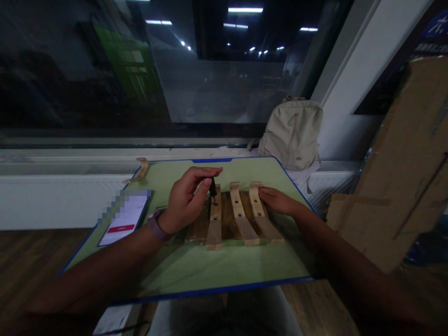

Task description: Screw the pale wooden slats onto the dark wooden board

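Observation:
My left hand [187, 198] is closed in a pinch on a small dark screw [213, 191], whose tip stands upright on the leftmost of three light wooden slats [214, 224]. The slats lie side by side across a darker wooden base [229, 219] on a green board [196, 266] with a blue edge. My right hand [278, 200] rests with fingers flat on the rightmost slat [261, 217], pressing on its far end. The middle slat [241, 217] shows two holes.
A phone [124, 219] with a lit screen lies on the board's left side. A loose wooden piece [140, 170] sits at the far left corner. A beige backpack [292, 133] leans by the window, and cardboard sheets [395, 186] stand to the right.

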The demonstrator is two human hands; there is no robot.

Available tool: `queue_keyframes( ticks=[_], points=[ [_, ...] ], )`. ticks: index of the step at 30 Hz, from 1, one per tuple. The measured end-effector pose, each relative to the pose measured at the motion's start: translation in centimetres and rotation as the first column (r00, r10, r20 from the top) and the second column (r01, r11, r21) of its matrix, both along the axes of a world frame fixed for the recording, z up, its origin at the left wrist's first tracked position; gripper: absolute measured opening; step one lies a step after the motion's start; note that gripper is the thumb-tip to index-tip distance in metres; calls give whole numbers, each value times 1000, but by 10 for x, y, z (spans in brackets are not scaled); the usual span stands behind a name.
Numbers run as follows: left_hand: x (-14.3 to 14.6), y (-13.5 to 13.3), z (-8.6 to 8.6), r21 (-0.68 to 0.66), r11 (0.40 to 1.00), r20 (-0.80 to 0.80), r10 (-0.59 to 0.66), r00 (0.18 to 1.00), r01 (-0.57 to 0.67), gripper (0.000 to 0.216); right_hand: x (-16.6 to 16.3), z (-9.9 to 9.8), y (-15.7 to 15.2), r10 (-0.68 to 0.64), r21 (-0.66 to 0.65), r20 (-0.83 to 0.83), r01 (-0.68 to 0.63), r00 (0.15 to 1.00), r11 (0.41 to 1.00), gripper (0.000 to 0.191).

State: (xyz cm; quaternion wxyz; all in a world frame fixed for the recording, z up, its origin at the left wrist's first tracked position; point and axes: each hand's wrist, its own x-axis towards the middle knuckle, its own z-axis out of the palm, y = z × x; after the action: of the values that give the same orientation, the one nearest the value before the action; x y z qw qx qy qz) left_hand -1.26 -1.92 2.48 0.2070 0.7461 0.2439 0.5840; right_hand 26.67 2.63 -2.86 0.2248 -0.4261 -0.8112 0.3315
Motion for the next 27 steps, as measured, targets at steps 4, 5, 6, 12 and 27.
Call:
queue_keyframes(
  ticks=[4,5,6,12,27],
  points=[
    [-5,6,2,127,989,-47,81,996,-75,15,0,-2,1,-3,-17,-8,3,1000,1000,44],
    [-6,7,3,157,982,-40,117,992,-110,16,0,-2,1,-7,-24,-8,7,1000,1000,44],
    [-6,8,4,179,973,-31,151,988,-143,15,1,-3,2,-10,-34,-10,10,1000,999,45],
    [-3,0,5,104,982,-61,166,984,-159,16,2,-4,1,-39,-48,-50,37,998,998,41],
    [-4,0,5,190,964,-110,210,971,-187,17,1,-6,2,-23,-79,-81,16,996,997,52]
  ],
)
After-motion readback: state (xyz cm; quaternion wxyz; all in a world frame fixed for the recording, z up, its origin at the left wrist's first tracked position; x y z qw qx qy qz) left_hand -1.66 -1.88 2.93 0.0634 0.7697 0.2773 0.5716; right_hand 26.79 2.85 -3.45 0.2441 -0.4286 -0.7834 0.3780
